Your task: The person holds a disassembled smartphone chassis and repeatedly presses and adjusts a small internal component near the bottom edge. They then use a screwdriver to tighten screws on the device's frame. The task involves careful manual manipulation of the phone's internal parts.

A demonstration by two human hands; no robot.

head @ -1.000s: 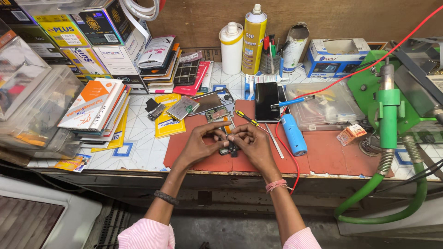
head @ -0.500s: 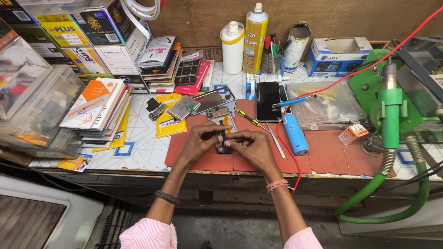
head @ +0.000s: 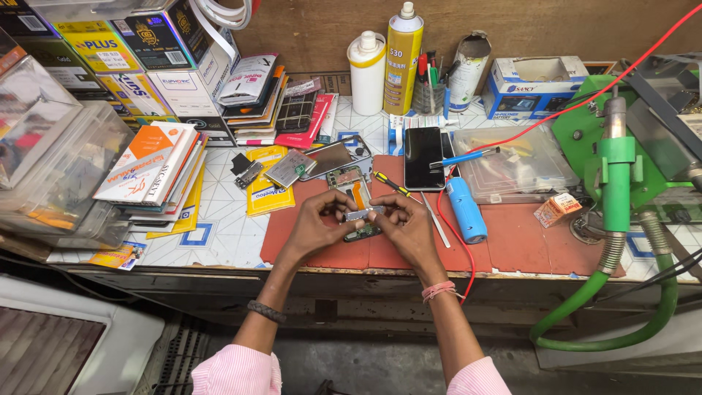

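My left hand (head: 316, 222) and my right hand (head: 406, 224) meet over a red work mat (head: 512, 245) near the bench's front edge. Between their fingertips they pinch a small silver metal part (head: 363, 213). Under it lies an opened phone body (head: 352, 192) with a green board and an orange flex strip, partly hidden by my fingers. A yellow-handled screwdriver (head: 390, 184) lies just beyond my right hand.
A dark phone (head: 423, 157), a blue cylindrical tool (head: 466, 210) and a clear plastic tray (head: 521, 162) lie to the right. Stacked boxes and booklets (head: 150, 164) fill the left. A white bottle (head: 366, 64) and yellow spray can (head: 403, 57) stand behind. A green hose fixture (head: 616, 183) is at right.
Both hands have stayed over the opened phone, shifting slightly; the silver part now shows level between the fingertips.
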